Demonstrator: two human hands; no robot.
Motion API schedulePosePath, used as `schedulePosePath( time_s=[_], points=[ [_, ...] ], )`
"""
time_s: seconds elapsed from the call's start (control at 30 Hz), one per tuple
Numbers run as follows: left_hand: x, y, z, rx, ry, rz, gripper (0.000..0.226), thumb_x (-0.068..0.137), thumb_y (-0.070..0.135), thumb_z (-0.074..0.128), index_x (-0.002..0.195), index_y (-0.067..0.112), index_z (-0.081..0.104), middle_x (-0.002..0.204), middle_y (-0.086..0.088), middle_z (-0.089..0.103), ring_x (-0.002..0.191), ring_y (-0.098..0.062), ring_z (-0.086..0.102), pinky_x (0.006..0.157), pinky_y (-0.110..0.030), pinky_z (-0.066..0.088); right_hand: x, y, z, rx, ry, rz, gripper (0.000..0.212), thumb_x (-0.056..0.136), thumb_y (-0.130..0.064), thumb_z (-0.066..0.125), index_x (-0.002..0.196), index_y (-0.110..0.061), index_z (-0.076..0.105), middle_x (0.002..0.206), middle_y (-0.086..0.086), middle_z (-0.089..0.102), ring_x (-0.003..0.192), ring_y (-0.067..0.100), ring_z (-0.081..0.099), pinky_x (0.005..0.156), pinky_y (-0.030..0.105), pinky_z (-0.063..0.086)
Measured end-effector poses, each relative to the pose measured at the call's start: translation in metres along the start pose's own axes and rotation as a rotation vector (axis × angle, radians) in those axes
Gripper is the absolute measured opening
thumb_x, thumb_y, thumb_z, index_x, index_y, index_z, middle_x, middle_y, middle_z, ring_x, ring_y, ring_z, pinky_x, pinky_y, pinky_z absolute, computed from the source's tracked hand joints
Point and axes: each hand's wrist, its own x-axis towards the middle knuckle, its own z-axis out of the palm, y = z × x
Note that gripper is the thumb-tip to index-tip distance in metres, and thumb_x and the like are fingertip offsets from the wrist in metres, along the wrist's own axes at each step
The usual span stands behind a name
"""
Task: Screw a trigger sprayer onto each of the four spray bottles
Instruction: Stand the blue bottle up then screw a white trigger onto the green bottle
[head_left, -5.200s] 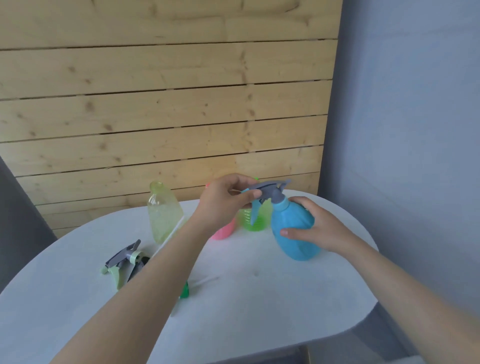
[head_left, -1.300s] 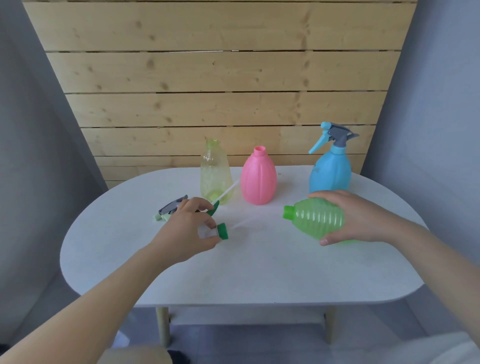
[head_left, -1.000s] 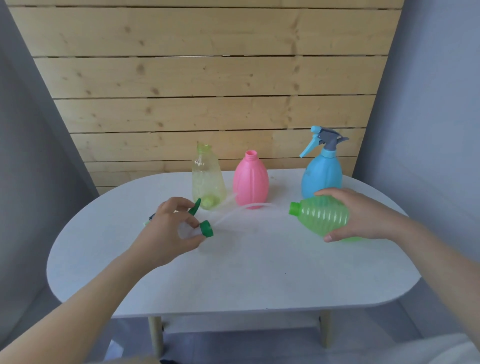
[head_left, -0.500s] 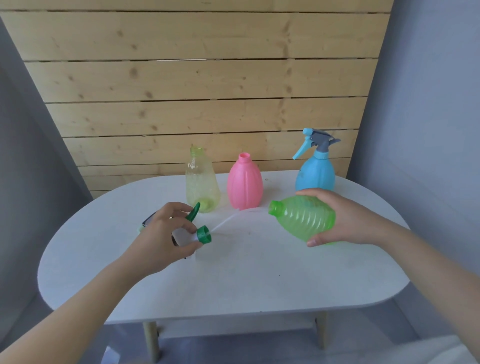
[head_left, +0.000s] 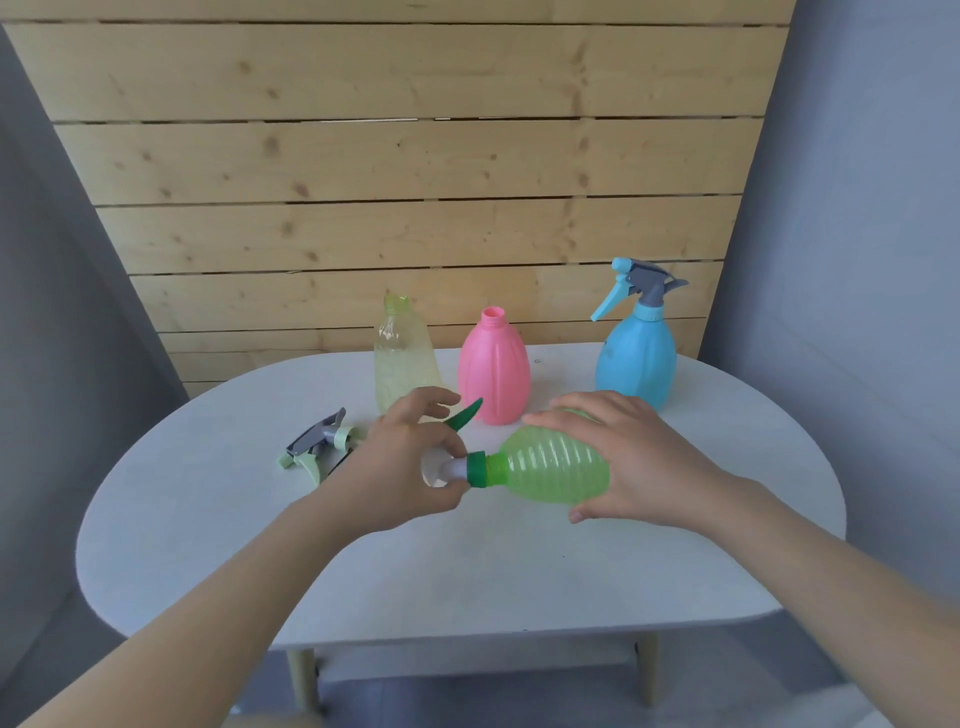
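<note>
One of four done: the blue bottle (head_left: 636, 358) at right of centre already wears its sprayer; I judge the green one is second.
Green bottle (head_left: 553, 470): lying on its side at frame centre, neck pointing left, just above the worktop (head_left: 467, 571).
My right hand (head_left: 631, 462): fingers curled over the bottle's body, holding it steady.
Green sprayer (head_left: 457, 457): its collar sits against the bottle's neck; the trigger sticks up toward the pink bottle (head_left: 493, 371).
My left hand (head_left: 402, 473): fingers wrapped round the sprayer head, gripping it just left of the collar.
Step in hand: seating the collar on the thread, by my reckoning; I can't tell if it has caught.
Next move: I'd keep the sprayer in line with the neck and turn the collar until it snugs down, bottle held firm.
Waiting: the pink bottle and the clear yellowish bottle (head_left: 402, 364) stand open-necked above my hands; loose sprayers (head_left: 317, 447) lie left of my left hand.
Room: bare worktop below my hands toward its near edge; the trigger tip is near the pink bottle, so twisting there wants care.
</note>
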Motion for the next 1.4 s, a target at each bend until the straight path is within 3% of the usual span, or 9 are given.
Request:
schedulePosePath(
  time_s=[0.13, 0.3, 0.4, 0.5, 0.63, 0.8, 1.07, 1.27, 1.4],
  points=[
    [0.008, -0.001, -0.002, -0.134, -0.006, -0.081, 0.018, 0.072, 0.021, 0.077, 0.089, 0.021, 0.069, 0.129, 0.009, 0.036, 0.121, -0.004, 0.041, 0.081, 0.003, 0.034, -0.001, 0.004, -0.003, 0.068, 0.047, 0.052, 0.096, 0.058, -0.050, 0.080, 0.137, -0.052, 0.024, 0.142, -0.013, 0.034, 0.131, 0.011, 0.028, 0.106, 0.029, 0.024],
    [0.015, 0.004, -0.001, -0.340, 0.010, -0.162, 0.040, 0.077, 0.019, 0.073, 0.110, 0.039, 0.061, 0.142, 0.011, 0.027, 0.127, 0.001, 0.034, 0.093, -0.010, 0.038, -0.003, 0.005, -0.004, 0.102, 0.080, 0.079, 0.095, 0.057, -0.056, 0.078, 0.131, -0.061, 0.019, 0.138, -0.017, 0.036, 0.126, 0.008, 0.031, 0.103, 0.028, 0.027],
    [0.021, 0.010, -0.004, -0.614, 0.106, -0.276, 0.070, 0.076, 0.019, 0.074, 0.125, 0.054, 0.038, 0.124, 0.028, 0.046, 0.104, 0.005, 0.060, 0.077, -0.008, 0.046, -0.002, 0.005, -0.007, 0.189, 0.092, 0.101, 0.093, 0.053, -0.060, 0.077, 0.123, -0.070, 0.015, 0.130, -0.025, 0.036, 0.122, 0.003, 0.033, 0.099, 0.025, 0.030],
    [0.027, 0.012, -0.003, -0.891, 0.178, -0.441, 0.076, 0.075, 0.011, 0.074, 0.137, 0.034, 0.037, 0.120, 0.012, 0.057, 0.095, -0.002, 0.067, 0.069, -0.012, 0.048, 0.003, 0.004, -0.010, 0.282, 0.097, 0.124, 0.092, 0.050, -0.064, 0.076, 0.120, -0.074, 0.017, 0.125, -0.035, 0.034, 0.121, -0.004, 0.032, 0.098, 0.023, 0.031],
    [0.033, 0.015, 0.002, -1.317, 0.181, -0.502, 0.034, 0.083, 0.002, 0.060, 0.117, -0.003, 0.057, 0.110, -0.010, 0.071, 0.097, -0.013, 0.069, 0.084, -0.021, 0.054, 0.008, 0.001, -0.009, 0.355, 0.097, 0.182, 0.099, 0.046, -0.066, 0.077, 0.129, -0.063, 0.022, 0.127, -0.033, 0.034, 0.121, -0.003, 0.032, 0.097, 0.023, 0.032],
    [0.036, 0.019, 0.008, -1.216, 0.070, -0.567, 0.024, 0.090, 0.026, 0.055, 0.108, 0.012, 0.062, 0.096, -0.005, 0.074, 0.087, -0.020, 0.070, 0.072, -0.032, 0.058, 0.014, -0.004, -0.009, 0.405, 0.089, 0.254, 0.084, 0.044, -0.065, 0.078, 0.113, -0.046, 0.034, 0.106, -0.030, 0.046, 0.099, -0.004, 0.048, 0.074, 0.013, 0.039],
    [0.037, 0.009, -0.006, -1.332, -0.040, -0.526, 0.015, 0.090, 0.016, 0.052, 0.101, 0.015, 0.063, 0.084, 0.003, 0.070, 0.076, -0.011, 0.068, 0.065, -0.025, 0.054, 0.015, 0.002, -0.018, 0.985, -0.097, 0.311, 0.058, 0.046, -0.061, 0.077, 0.100, -0.043, 0.066, 0.098, -0.016, 0.073, 0.095, 0.002, 0.067, 0.084, 0.024, 0.050],
    [0.035, 0.008, -0.001, -1.226, -0.018, -0.516, 0.017, 0.077, 0.020, 0.069, 0.092, 0.017, 0.063, 0.083, 0.003, 0.063, 0.069, -0.009, 0.061, 0.064, -0.022, 0.049, 0.020, 0.003, -0.020, 1.021, -0.190, 0.383, 0.065, 0.050, -0.060, 0.074, 0.102, -0.022, 0.068, 0.105, 0.004, 0.073, 0.100, 0.018, 0.067, 0.093, 0.035, 0.049],
    [0.035, 0.006, -0.004, -1.226, 0.012, -0.501, 0.012, 0.079, 0.012, 0.068, 0.089, 0.018, 0.065, 0.074, 0.007, 0.068, 0.068, -0.008, 0.063, 0.060, -0.021, 0.048, 0.021, 0.003, -0.022, 1.082, -0.201, 0.403, 0.042, 0.054, -0.061, 0.067, 0.086, -0.035, 0.075, 0.095, -0.014, 0.075, 0.089, 0.000, 0.068, 0.071, 0.011, 0.051]
  ],
)
